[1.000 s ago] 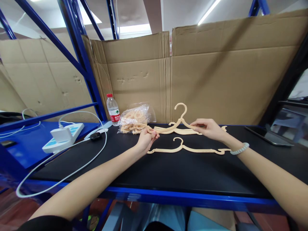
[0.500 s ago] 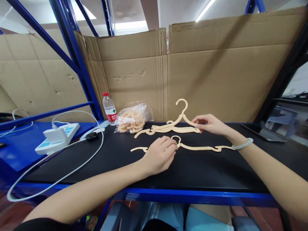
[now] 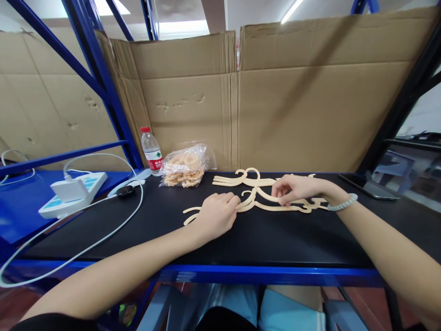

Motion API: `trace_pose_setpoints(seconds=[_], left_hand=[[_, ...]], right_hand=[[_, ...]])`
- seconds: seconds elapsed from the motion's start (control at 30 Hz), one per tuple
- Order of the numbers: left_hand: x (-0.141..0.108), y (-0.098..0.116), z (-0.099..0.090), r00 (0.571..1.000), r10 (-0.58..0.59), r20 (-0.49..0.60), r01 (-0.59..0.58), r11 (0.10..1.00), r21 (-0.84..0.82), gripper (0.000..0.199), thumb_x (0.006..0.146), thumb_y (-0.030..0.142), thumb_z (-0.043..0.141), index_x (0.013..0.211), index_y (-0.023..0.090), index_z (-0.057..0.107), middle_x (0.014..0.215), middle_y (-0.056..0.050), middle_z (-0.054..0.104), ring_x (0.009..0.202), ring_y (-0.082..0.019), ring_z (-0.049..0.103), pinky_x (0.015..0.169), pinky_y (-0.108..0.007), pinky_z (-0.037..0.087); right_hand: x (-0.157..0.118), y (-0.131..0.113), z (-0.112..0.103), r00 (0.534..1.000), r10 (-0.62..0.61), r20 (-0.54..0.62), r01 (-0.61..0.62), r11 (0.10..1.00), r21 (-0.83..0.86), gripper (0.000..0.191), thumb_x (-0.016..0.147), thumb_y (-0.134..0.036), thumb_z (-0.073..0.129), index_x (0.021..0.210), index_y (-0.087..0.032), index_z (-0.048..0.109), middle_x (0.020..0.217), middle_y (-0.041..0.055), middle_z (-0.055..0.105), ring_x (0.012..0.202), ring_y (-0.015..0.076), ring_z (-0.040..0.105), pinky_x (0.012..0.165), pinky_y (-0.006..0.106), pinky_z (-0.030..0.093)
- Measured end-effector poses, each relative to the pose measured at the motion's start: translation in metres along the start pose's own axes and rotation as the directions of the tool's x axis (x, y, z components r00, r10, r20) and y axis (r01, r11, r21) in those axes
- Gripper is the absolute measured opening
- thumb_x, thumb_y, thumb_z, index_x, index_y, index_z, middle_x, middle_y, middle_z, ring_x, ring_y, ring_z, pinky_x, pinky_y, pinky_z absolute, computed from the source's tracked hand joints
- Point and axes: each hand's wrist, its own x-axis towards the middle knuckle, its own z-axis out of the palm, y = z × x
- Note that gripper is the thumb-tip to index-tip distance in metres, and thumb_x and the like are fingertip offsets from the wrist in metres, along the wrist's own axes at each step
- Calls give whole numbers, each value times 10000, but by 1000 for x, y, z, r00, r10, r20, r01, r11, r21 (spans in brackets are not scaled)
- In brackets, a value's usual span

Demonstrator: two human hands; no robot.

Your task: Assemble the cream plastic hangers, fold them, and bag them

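Observation:
My left hand (image 3: pixel 217 215) is closed over the left arms of the beige plastic clothes hangers nearest me, and its fingertips are partly hidden. With thumb and fingers, my right hand (image 3: pixel 296 189) pinches the right arm of the upper clothes hanger (image 3: pixel 264 196). That one has its hook pointing away from me. A second clothes hanger (image 3: pixel 275 208) lies flat on the black tabletop just in front of it, the two overlapping near the middle. Behind them rests a stack of similar hangers (image 3: pixel 227 181), its right part covered by my right hand.
Left of the stack sit a clear bag of beige pieces (image 3: pixel 186 166) and a water bottle (image 3: pixel 151 151). A power strip (image 3: pixel 74 195) with a looping white cable lies further left. At the right back is a flat dark device (image 3: pixel 368 186); cardboard (image 3: pixel 292 101) walls the rear.
The hanger in my right hand has come down from above the stack toward me, onto the front hanger. My left hand has shifted slightly left and now closes at both hangers' left arms.

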Motion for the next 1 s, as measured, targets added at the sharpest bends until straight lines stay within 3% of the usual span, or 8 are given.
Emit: trace_pose_setpoints(seconds=[0.1, 0.23, 0.5, 0.67, 0.87, 1.0], left_hand=[[-1, 5, -4, 998, 17, 66, -18, 1000, 17, 127, 837, 159, 467, 875, 183, 586, 835, -20, 645, 709, -188, 603, 623, -323, 399], [-1, 5, -4, 994, 30, 103, -33, 999, 23, 123, 824, 146, 459, 839, 176, 577, 825, -27, 649, 713, -188, 611, 604, -313, 385], [-1, 6, -3, 990, 24, 137, -29, 999, 37, 123, 821, 147, 466, 858, 169, 581, 839, -59, 645, 733, -198, 615, 609, -307, 406], [-1, 6, -3, 990, 29, 138, -37, 998, 59, 124, 821, 138, 462, 853, 162, 579, 855, -71, 622, 775, -218, 597, 617, -318, 422], [-1, 7, -3, 991, 0, 131, -11, 997, 80, 124, 811, 135, 475, 880, 155, 576, 916, -92, 622, 834, -235, 583, 623, -321, 435], [-2, 7, -1, 989, -12, 149, 3, 998, 64, 125, 825, 125, 463, 861, 151, 579, 876, -90, 634, 805, -227, 587, 625, -317, 446]], right_hand=[[2, 2, 2, 996, -7, 89, 21, 988, -151, 178, 686, -261, 672, 819, -142, 682, 764, 36, 677, 722, 169, 626, 662, 251, 480], [7, 3, 9, 988, 25, 153, 6, 980, -199, 186, 667, -280, 693, 800, -150, 690, 693, 11, 659, 635, 140, 583, 583, 229, 436], [7, -3, 16, 991, 63, 119, -40, 982, -183, 196, 633, -267, 716, 778, -163, 635, 675, -6, 639, 636, 143, 590, 539, 219, 404], [8, -3, 17, 994, 85, 68, -65, 964, -258, 180, 615, -211, 718, 733, -168, 589, 637, -31, 586, 600, 123, 552, 512, 211, 368], [9, 4, 16, 993, 114, -25, -116, 942, -314, 418, 636, -267, 717, 1007, -186, 542, 687, -36, 605, 613, 136, 565, 510, 215, 357], [9, 5, 15, 993, 114, -23, -114, 923, -367, 341, 685, -333, 678, 983, -185, 601, 716, -11, 603, 629, 145, 557, 517, 229, 350]])
